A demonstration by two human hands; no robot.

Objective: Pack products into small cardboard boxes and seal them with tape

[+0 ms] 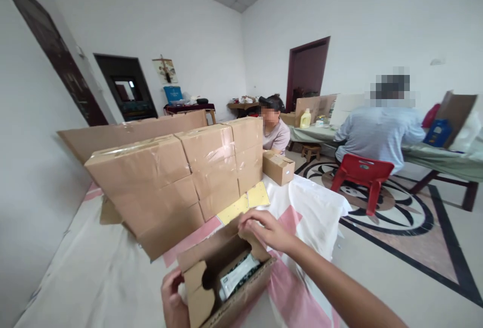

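Note:
An open cardboard box (252, 288) stands in front of me on the cloth-covered table, its flaps raised or folded inward. Inside lies a whitish tube (238, 274) with dark green printing, slanted along the box. My left hand (173, 290) is closed around the box's left end, with some fingers hidden behind the cardboard. At the far right corner, my right hand (260, 227) has its fingers bent together on the end flap (253, 245). Part of the box's floor is in shadow.
Stacked cardboard boxes (177, 177) form a wall beyond my box, with yellow sheets (241, 207) at its foot. A small closed box (278, 167) sits by the table's far edge. One person sits behind it; another sits on a red chair (362, 172) at the right.

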